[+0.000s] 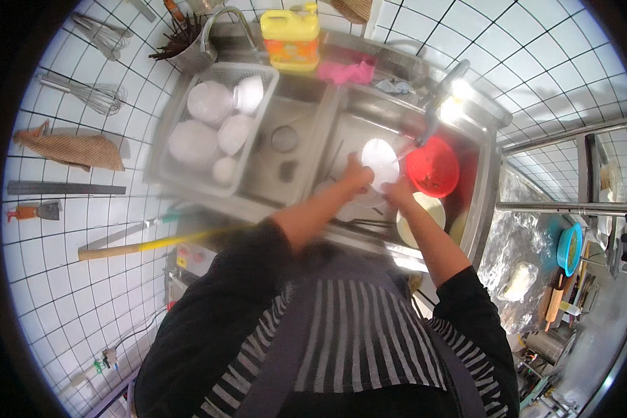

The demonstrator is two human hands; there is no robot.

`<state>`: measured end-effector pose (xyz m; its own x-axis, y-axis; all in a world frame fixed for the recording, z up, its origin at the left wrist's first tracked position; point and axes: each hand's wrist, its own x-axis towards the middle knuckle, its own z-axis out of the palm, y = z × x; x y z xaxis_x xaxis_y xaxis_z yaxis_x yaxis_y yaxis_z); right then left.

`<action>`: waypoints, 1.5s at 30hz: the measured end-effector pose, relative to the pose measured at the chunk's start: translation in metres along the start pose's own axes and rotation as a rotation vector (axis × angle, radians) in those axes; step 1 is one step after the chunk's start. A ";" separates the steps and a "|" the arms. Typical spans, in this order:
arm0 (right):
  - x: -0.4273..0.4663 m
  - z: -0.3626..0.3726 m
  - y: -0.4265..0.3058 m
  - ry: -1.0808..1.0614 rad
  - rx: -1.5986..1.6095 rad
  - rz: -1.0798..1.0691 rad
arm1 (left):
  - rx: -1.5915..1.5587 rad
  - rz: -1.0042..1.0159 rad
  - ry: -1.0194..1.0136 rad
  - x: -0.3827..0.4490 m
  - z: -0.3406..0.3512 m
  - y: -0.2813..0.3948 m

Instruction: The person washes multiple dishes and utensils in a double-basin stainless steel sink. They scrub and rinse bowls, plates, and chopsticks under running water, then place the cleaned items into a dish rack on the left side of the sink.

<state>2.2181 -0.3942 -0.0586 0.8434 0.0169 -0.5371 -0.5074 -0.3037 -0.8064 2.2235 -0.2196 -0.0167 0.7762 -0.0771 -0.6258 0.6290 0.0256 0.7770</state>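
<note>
Over the right basin of a stainless steel sink, both my hands are on a white bowl. My left hand grips its left side, and my right hand holds its lower right edge. A thin stream from the faucet falls at the bowl's right side. Close by on the right sits a red plastic basin with bits of residue inside. A cream-coloured round container lies partly behind my right forearm. Below the bowl, blurred utensils rest on the basin floor.
Left of the basins stands a white plastic crate with several white bowls. Along the back edge are a yellow jug, a pink cloth and a second faucet. A yellow-and-wood handle juts out at left.
</note>
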 end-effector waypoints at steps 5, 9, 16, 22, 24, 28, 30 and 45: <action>-0.019 -0.003 -0.002 0.109 -0.045 -0.053 | 0.288 -0.029 -0.082 0.012 -0.023 -0.001; -0.024 0.006 0.021 -0.210 0.539 0.452 | 0.602 0.268 0.125 -0.020 -0.007 0.004; -0.007 -0.051 0.051 -0.004 -0.331 -0.091 | 0.844 0.499 0.262 -0.062 -0.013 0.042; 0.051 -0.121 0.011 0.429 -0.557 -0.259 | 0.689 0.696 0.458 -0.035 -0.035 0.012; 0.082 -0.134 -0.014 0.461 -0.624 -0.290 | 0.441 0.623 0.473 -0.020 -0.045 -0.005; 0.155 -0.140 -0.054 0.391 -0.403 -0.321 | 0.020 0.294 0.389 -0.017 -0.064 -0.019; 0.188 -0.136 -0.066 0.485 -0.249 -0.315 | -0.076 0.188 0.386 -0.030 -0.068 -0.015; 0.193 -0.163 -0.159 0.422 0.173 -0.339 | -0.257 0.123 0.408 -0.072 -0.069 0.015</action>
<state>2.4905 -0.4984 0.0060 0.9436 -0.3071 -0.1241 -0.1875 -0.1863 -0.9644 2.1800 -0.1447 0.0358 0.7672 0.3368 -0.5458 0.4819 0.2588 0.8371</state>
